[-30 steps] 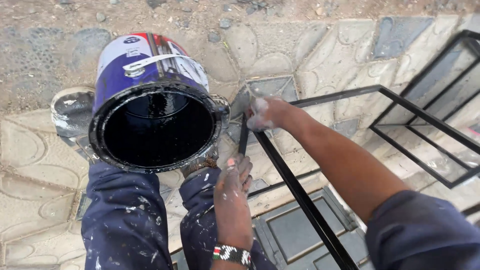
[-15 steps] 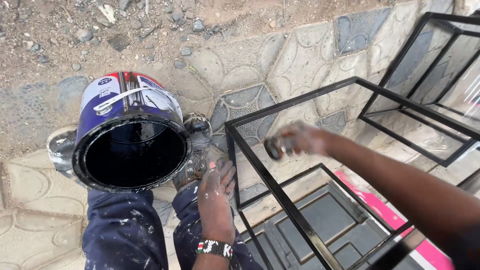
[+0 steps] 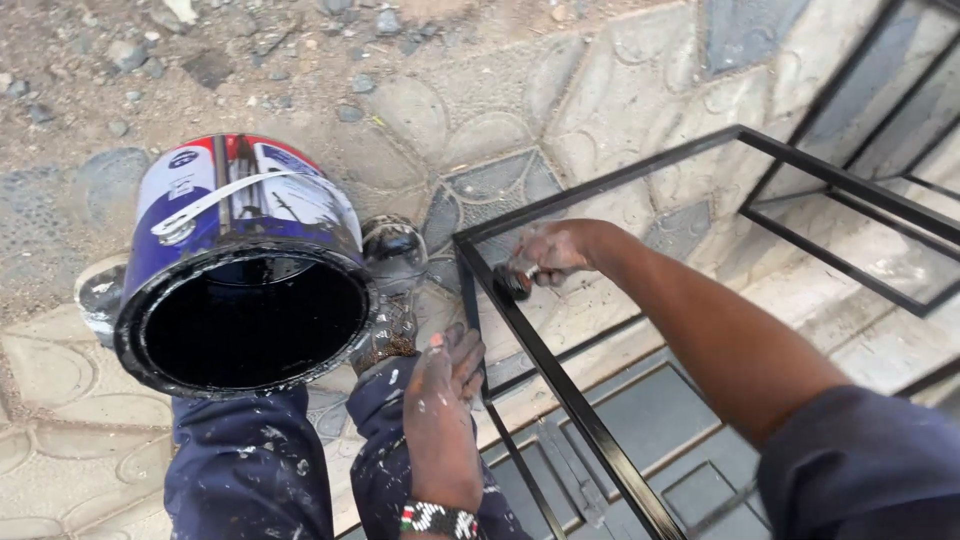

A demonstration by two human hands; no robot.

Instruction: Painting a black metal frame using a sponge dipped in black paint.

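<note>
Right hand (image 3: 550, 252) is closed around a small dark brush (image 3: 515, 283), its tip touching the black metal frame (image 3: 560, 385) near the corner at about 12 o'clock. Left hand (image 3: 445, 400) rests with loosely bent fingers on the knee, holding nothing, just beside the frame's upright bar. An open paint can (image 3: 245, 300) of black paint sits at 9 o'clock (tilted toward the camera), touching the trouser leg; a knee shift could likely tip it, spilling paint across the paving (image 3: 480, 110). Right arm reaches forward, wrist bent down.
</note>
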